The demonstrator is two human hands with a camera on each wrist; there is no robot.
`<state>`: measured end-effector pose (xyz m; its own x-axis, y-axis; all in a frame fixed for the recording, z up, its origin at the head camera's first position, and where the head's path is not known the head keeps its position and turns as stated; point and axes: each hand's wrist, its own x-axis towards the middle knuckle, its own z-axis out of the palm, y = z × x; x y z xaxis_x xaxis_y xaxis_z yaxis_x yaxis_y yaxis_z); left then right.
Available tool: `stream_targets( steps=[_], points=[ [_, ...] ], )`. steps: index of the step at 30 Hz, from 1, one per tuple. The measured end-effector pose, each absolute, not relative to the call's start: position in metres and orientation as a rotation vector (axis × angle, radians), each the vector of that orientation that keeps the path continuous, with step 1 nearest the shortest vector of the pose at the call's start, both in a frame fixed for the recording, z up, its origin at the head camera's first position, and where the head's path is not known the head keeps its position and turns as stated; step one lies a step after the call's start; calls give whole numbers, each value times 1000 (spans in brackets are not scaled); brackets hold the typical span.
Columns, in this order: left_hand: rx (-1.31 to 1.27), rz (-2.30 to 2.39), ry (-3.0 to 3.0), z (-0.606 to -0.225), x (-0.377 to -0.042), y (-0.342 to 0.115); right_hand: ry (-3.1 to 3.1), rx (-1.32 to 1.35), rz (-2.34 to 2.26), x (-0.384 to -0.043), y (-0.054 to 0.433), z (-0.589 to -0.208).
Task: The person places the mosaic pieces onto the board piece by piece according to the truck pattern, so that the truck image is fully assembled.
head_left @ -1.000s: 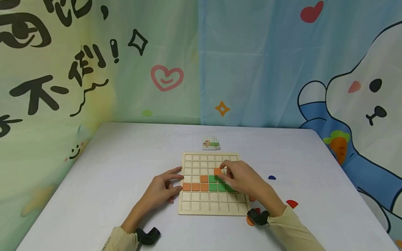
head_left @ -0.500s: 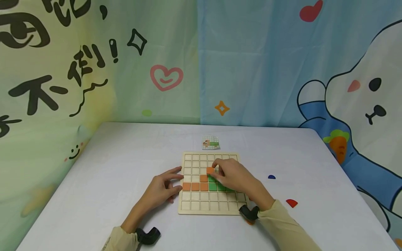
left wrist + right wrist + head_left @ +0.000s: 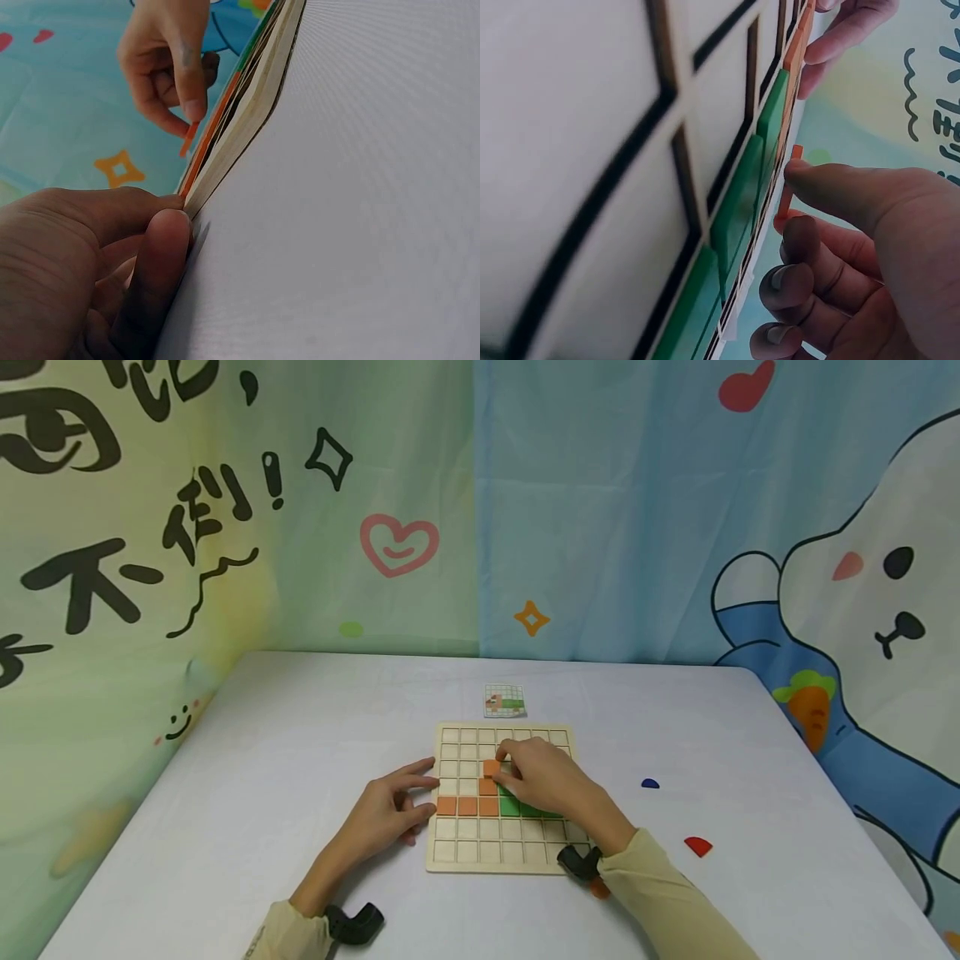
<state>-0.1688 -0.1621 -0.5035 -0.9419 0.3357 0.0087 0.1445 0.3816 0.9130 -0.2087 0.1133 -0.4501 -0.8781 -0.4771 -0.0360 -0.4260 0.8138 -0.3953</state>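
Note:
A wooden grid board [image 3: 465, 853] lies on the table. My right hand [image 3: 551, 783] pinches an orange square tile [image 3: 491, 768] between thumb and index finger, over the board's upper middle. In the right wrist view that tile [image 3: 789, 184] is tilted on edge, apart from the grid. Orange tiles [image 3: 467, 807] fill cells at the left of one row, with one more directly below the held tile. Green tiles [image 3: 509, 807] sit to their right, partly hidden under my right hand. My left hand [image 3: 390, 806] rests its fingertips and thumb against the board's left edge.
Behind the board lies a small printed card [image 3: 505, 701] with a grid picture. Right of it are a blue half-round piece [image 3: 650, 783] and a red wedge piece [image 3: 698, 846]. An orange piece [image 3: 600, 888] is partly hidden by my right wrist's black camera mount [image 3: 579, 863].
My right hand has moved left across the board with the orange tile, from above the green tiles to just above an orange one. My left hand has stayed at the board's edge.

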Motion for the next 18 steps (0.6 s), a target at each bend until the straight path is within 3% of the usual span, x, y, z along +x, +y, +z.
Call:
stream_targets(
  steps=[18],
  points=[
    [429, 1619, 2435, -502, -168, -162, 2860, -689, -589, -214, 107, -454]
  ],
)
